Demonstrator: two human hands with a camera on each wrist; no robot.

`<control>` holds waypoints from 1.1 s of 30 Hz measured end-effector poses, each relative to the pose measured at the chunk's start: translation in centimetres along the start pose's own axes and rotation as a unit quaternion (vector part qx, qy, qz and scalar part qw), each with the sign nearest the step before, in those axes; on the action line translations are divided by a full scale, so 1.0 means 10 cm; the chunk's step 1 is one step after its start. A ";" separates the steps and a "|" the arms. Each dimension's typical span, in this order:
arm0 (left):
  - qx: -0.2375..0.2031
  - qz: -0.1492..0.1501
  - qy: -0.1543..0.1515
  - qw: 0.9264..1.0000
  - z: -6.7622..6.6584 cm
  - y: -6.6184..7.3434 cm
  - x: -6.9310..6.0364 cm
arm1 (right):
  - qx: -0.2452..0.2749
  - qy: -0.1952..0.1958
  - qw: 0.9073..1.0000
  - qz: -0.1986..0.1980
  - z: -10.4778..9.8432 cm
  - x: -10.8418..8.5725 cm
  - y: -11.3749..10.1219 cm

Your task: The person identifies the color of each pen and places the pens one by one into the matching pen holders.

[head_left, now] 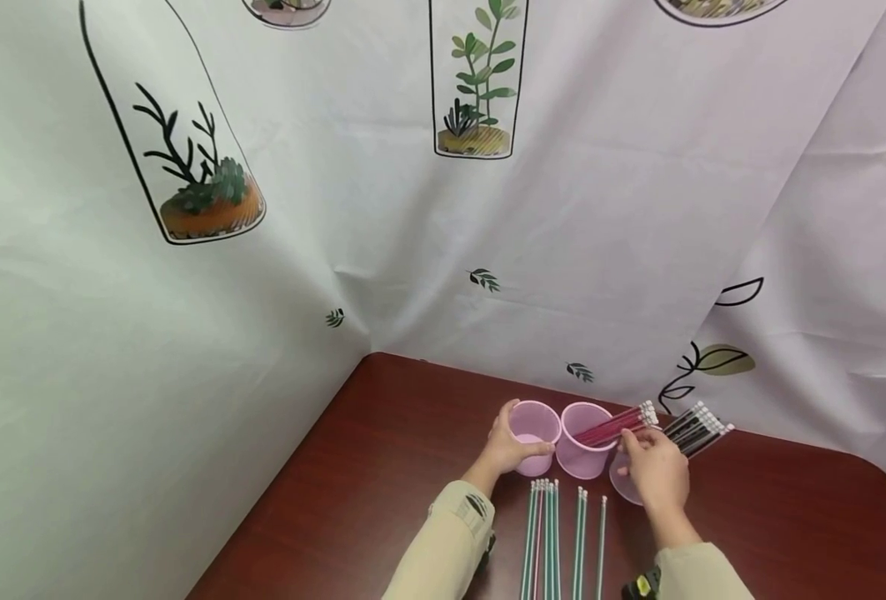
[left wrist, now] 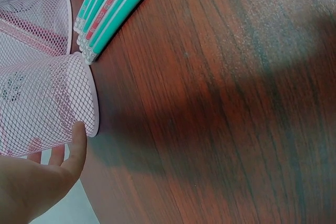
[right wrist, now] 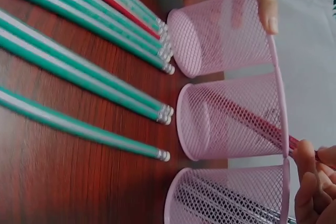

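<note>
One mesh cup (left wrist: 44,106), likely light, sits left of the middle cup (head_left: 583,460); your left fingers (left wrist: 78,148) curl wide round it, so hold its sides softly. Red pencils (head_left: 613,426), stiff and maybe slippery, lean in the middle cup; your right fingers (right wrist: 306,158) seem to pinch them near its rim. Right of it are black pencils (head_left: 692,430). Under it is a brown bench (head_left: 412,458); behind hangs printed cloth (head_left: 600,208).

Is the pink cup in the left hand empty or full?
Empty: in the head view, the pink cup the left hand holds shows only bare wall and bottom inside.
</note>
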State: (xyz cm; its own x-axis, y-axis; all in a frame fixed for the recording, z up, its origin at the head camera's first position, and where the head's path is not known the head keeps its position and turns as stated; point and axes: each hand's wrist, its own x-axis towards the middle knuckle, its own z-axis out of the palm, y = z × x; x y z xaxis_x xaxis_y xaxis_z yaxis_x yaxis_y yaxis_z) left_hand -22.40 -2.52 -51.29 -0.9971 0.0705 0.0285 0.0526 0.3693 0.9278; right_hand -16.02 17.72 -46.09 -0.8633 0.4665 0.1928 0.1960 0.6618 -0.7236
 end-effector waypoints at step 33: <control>-0.003 0.008 -0.005 1.000 -0.01 0.01 0.00 | -0.142 -0.262 0.927 -0.229 0.80 -0.72 0.08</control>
State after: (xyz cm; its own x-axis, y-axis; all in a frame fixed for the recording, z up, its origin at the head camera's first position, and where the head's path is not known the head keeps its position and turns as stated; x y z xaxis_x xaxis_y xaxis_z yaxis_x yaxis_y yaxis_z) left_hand -22.36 -2.61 -51.18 -0.9956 0.0851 0.0400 0.0684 0.3631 0.9293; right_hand -13.40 10.17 -53.33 -0.9789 -0.2016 0.0343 -0.1966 0.8823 -0.4277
